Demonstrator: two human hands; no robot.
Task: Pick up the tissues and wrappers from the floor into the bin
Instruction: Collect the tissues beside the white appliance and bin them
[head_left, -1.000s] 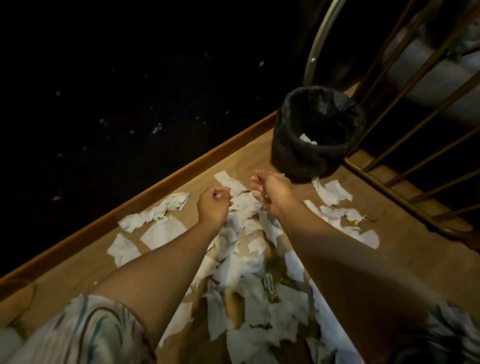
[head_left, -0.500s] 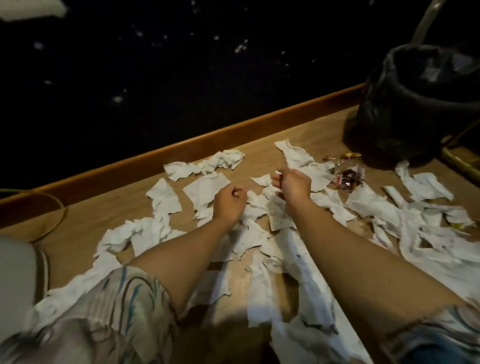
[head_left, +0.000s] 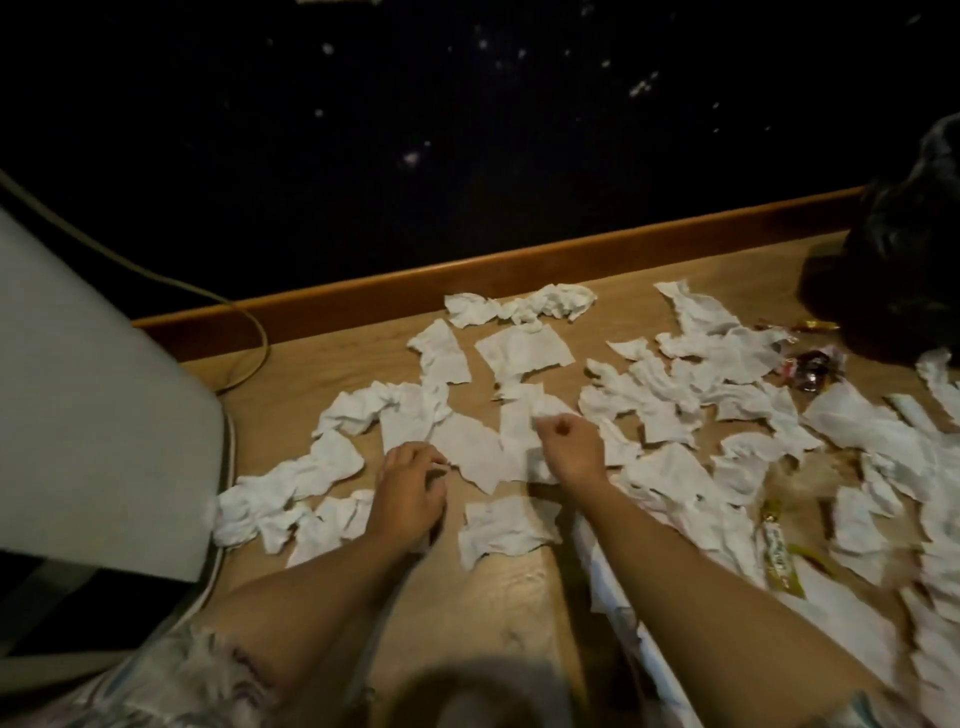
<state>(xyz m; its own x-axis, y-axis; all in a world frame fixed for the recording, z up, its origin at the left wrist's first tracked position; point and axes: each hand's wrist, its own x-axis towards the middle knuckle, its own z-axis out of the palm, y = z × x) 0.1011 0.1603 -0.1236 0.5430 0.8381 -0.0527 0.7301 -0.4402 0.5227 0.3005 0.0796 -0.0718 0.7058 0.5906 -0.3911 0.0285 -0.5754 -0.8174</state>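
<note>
Several torn white tissues (head_left: 524, 351) lie scattered over the wooden floor (head_left: 332, 374). Among them are a yellow wrapper (head_left: 778, 552), a dark shiny wrapper (head_left: 810, 370) and a gold wrapper (head_left: 816, 326). The black-lined bin (head_left: 896, 270) stands at the far right, partly cut off by the frame edge. My left hand (head_left: 410, 491) reaches down with bent fingers touching the floor at the edge of a flat tissue (head_left: 470, 452). My right hand (head_left: 570, 448) is curled into a fist and pinches a tissue piece (head_left: 537, 413) at its fingertips.
A white slanted panel (head_left: 88, 395) fills the left side, with a thin cable (head_left: 254, 332) looping on the floor beside it. A wooden skirting board (head_left: 519, 265) runs along the back, under a dark speckled wall (head_left: 467, 130).
The view has swung left, so the bin now sits at the right edge. My left hand has opened and dropped to the floor; my right hand stays curled over the tissues.
</note>
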